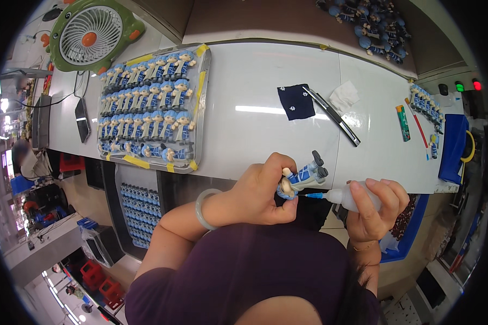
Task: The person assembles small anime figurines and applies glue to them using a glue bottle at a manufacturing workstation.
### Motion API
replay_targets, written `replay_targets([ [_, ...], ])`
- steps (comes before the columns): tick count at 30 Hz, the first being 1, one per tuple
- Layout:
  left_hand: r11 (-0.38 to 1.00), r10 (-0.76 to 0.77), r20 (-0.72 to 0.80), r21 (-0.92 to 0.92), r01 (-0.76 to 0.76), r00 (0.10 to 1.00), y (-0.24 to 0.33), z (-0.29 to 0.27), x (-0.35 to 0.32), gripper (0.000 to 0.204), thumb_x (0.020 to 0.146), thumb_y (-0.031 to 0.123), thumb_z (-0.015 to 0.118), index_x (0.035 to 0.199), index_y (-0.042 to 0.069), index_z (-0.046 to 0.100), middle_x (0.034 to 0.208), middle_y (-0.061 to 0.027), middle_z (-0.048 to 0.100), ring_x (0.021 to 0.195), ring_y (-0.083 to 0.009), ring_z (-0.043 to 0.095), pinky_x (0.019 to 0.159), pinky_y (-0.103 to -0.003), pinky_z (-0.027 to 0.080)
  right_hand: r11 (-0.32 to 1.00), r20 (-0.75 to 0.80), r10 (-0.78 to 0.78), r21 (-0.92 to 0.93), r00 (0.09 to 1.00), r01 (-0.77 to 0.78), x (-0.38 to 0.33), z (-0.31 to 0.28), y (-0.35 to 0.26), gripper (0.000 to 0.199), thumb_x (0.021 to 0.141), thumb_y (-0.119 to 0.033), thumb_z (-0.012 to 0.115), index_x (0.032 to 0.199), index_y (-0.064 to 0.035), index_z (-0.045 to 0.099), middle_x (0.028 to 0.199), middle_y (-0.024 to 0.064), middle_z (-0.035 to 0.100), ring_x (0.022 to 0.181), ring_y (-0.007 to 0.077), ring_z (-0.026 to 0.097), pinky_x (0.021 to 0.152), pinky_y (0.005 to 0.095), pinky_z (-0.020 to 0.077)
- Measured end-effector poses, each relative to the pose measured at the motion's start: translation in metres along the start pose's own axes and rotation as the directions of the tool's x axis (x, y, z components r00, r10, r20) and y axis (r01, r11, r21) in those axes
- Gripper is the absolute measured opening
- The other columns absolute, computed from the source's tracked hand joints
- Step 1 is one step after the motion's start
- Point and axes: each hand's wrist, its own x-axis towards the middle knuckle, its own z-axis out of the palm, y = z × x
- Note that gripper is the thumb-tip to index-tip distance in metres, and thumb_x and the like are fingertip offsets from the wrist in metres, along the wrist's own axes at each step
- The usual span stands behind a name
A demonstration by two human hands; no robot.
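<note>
My left hand (249, 196) is closed on a small figurine (307, 174), tipped over with its blue-haired head at my fingers and its dark shoes pointing up and right. The figurine wears blue and pale grey clothes. In my right hand (375, 208) is a white squeeze bottle (346, 197) with a blue needle tip (315, 195). That tip points left at the figurine's head, very close to it; whether they touch I cannot tell. Both hands are held at the near edge of the white table (244, 146).
At left, a tray (203, 81) edged with yellow tape holds rows of similar figurines. Behind it stands a green fan (89, 40). A dark cloth (296, 102), black pen-like tools (337, 118), a white tissue (344, 96), a green tube (403, 123) and a blue bin (453, 154) are farther right.
</note>
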Motion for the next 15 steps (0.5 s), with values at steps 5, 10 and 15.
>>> replay_targets([
  [5,1.0,0.005,-0.006,-0.001,-0.005,1.0,-0.0007,0.0005,0.0004,0.042,0.062,0.007,0.06,0.095,0.001,0.035,0.057,-0.0065,0.044,0.041,-0.022,0.046,0.04,-0.028,0.038,1.0,-0.008,-0.013,-0.02,1.0,0.013,0.0006,-0.0013,-0.001,0.028,0.065,-0.012,0.065,0.089,-0.0256,0.064,0.095,-0.0066,0.049,0.089,0.0163,0.042,0.073,0.028,0.0327],
  [10,1.0,-0.005,0.014,-0.001,0.005,1.0,-0.0008,-0.0002,0.0006,0.042,0.062,0.007,0.06,0.096,0.001,0.035,0.057,-0.0065,0.044,0.04,-0.0223,0.046,0.04,-0.028,0.037,0.999,-0.003,-0.017,-0.048,1.0,0.017,-0.0004,-0.0024,-0.0016,0.027,0.067,-0.013,0.066,0.089,-0.0266,0.064,0.096,-0.0077,0.049,0.09,0.0155,0.042,0.073,0.0279,0.0321],
  [15,1.0,-0.018,0.011,0.007,0.018,1.0,-0.001,0.0007,-0.0003,0.042,0.062,0.007,0.059,0.096,0.001,0.035,0.057,-0.0064,0.044,0.04,-0.0223,0.046,0.04,-0.028,0.037,0.999,-0.024,-0.016,-0.028,1.0,0.016,-0.0004,-0.0001,-0.001,0.028,0.066,-0.013,0.067,0.09,-0.027,0.064,0.096,-0.0082,0.049,0.09,0.0154,0.042,0.073,0.0274,0.0316],
])
